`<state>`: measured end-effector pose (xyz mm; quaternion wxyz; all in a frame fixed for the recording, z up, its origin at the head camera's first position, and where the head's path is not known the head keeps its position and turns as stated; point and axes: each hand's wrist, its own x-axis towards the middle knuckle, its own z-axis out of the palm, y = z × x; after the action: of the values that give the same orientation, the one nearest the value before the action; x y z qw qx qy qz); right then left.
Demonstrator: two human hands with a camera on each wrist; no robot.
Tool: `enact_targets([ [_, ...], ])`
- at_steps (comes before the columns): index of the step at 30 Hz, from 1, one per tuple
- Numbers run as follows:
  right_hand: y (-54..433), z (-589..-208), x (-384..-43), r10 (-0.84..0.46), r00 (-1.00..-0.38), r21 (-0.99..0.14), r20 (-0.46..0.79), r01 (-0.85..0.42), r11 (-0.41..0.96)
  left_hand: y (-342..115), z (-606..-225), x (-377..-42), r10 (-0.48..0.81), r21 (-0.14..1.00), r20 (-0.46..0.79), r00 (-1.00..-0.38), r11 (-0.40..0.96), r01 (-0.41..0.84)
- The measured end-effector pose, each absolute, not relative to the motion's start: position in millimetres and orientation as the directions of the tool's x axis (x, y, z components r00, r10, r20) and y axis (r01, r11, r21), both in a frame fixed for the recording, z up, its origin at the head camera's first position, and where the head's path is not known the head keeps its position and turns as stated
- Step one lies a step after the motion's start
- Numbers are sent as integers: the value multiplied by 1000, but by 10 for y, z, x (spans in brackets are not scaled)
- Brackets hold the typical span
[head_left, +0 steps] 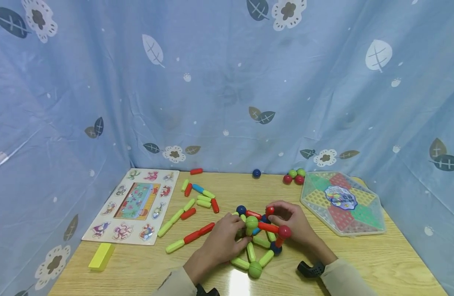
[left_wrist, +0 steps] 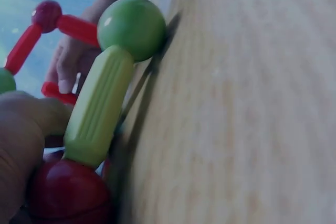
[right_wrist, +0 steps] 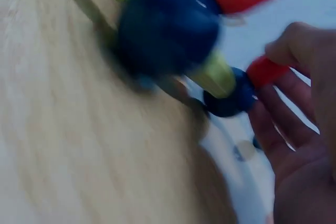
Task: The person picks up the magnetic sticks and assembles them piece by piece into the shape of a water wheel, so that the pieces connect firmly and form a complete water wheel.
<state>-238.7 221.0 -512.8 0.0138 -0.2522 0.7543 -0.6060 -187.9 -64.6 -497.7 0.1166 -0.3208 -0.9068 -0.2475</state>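
Note:
Between the hands stands a frame of magnetic rods and balls, with green rods (head_left: 261, 242) low down and a raised red rod (head_left: 268, 227) joining a green ball (head_left: 252, 223) to a red ball (head_left: 284, 232). My left hand (head_left: 221, 238) grips the frame's left side just below that green ball; the part inside its fingers is hidden. On the far right side, my right hand (head_left: 293, 222) pinches a short red magnetic rod (right_wrist: 266, 71) between thumb and fingers. This rod's lower end meets a dark blue ball (right_wrist: 231, 95) of the frame.
Loose red, green and blue rods (head_left: 191, 236) lie to the left. A sea-animal puzzle board (head_left: 164, 224) and a yellow block (head_left: 101, 257) are further left. Several balls (head_left: 299, 180) sit at the back, beside a hexagonal game board (head_left: 343, 203). A blue curtain (head_left: 212, 102) encloses the table.

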Motion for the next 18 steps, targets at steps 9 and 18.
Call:
enact_targets([
  [9,2860,-4949,-2883,-240,-884,-863,401,-453,225,-668,-5012,-1978,570,372,421,-705,600,708],
  [18,3340,-4896,-3412,-63,-968,-842,242,-242,482,-558,-4974,-1898,475,327,415,-776,718,614],
])
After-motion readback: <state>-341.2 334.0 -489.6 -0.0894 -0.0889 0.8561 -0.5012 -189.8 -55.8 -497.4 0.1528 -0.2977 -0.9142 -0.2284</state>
